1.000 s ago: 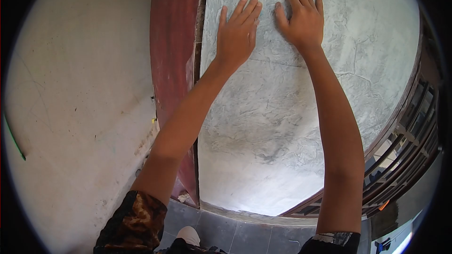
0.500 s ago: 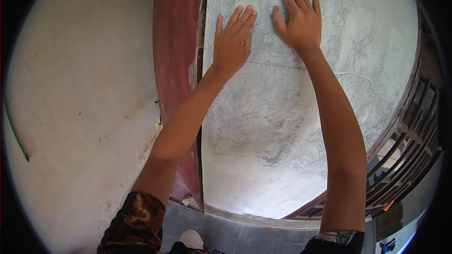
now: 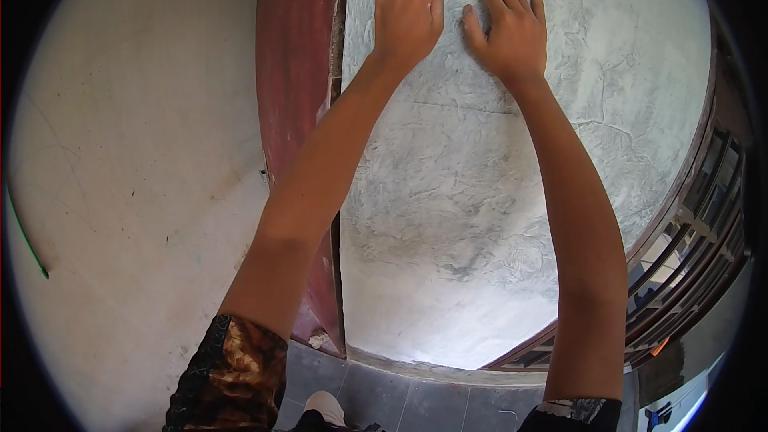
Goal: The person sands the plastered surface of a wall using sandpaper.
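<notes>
A grey, rough-textured wall panel [image 3: 456,184] with wrinkles and thin cracks fills the middle of the view. My left hand [image 3: 410,16] lies on its upper part, fingers stretched upward and the thumb close to the index finger. A small dark mark or thin thing shows beside that index fingertip; I cannot make out what it is. To its right, my right hand [image 3: 512,36] rests flat on the same surface, with fingers and thumb apart. Whatever lies under the palms is hidden.
A dark red board [image 3: 292,72] edges the panel on the left, beside a pale wall [image 3: 144,152]. Dark window bars [image 3: 680,272] curve along the right. Grey floor tiles [image 3: 400,400] and a light shoe tip [image 3: 324,408] appear below.
My left hand has slid upward and slightly right along the panel, nearer the height of my right hand. The right hand has stayed nearly in place.
</notes>
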Tool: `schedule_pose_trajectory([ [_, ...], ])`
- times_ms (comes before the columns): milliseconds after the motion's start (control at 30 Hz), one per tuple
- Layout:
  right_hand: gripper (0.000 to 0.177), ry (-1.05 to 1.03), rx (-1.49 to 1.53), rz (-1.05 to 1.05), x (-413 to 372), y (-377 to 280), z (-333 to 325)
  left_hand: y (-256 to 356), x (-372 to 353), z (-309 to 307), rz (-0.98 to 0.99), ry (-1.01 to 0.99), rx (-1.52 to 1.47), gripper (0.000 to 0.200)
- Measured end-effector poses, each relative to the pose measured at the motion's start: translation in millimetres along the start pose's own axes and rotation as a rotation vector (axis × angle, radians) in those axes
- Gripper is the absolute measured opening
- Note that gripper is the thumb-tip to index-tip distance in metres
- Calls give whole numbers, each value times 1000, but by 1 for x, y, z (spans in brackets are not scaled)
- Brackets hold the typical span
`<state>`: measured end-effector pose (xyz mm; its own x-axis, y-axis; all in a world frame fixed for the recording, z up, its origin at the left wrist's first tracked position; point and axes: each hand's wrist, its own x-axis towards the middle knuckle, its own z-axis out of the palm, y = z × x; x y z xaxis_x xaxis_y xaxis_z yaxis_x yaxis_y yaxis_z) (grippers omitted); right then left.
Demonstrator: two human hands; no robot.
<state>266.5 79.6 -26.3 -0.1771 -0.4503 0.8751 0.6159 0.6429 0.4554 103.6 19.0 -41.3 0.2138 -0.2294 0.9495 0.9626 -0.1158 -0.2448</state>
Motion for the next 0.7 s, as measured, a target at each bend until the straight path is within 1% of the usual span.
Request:
schedule_pose_trajectory([
  [33,54,0,-1,-1,0,1,0,-4,12,4,24,85,5,43],
  [67,54,-7,-4,-3,-1,1,0,-2,7,3,22,85,6,43],
  [133,54,-13,-1,-4,-1,3,1,11,-17,-10,-12,-44,-15,47],
  [167,54,-5,-2,-8,-1,4,2,19,-40,-19,-14,-47,-8,47],
  [233,54,-1,6,-16,-2,2,3,33,-90,-36,-85,-154,-11,45],
  [267,54,0,1,-14,-2,1,3,30,-96,-38,-83,-173,3,44],
  [300,54,4,-10,-10,-2,2,2,26,-84,-35,-71,-174,-1,44],
  [400,53,2,1,-3,0,1,1,-2,-10,-14,28,-12,85,41],
  [467,53,-2,-10,1,-1,1,0,-3,1,-9,35,-6,72,40],
  [500,53,-7,-9,-6,-1,1,0,-2,0,-8,32,3,71,40],
  [533,53,-7,-8,-14,-1,2,1,6,-16,-13,27,9,73,40],
  [600,53,6,1,-12,-2,3,3,27,-68,-26,-105,-112,50,44],
  [700,53,-8,-3,-7,-1,1,0,24,-77,-30,-72,-120,69,44],
])
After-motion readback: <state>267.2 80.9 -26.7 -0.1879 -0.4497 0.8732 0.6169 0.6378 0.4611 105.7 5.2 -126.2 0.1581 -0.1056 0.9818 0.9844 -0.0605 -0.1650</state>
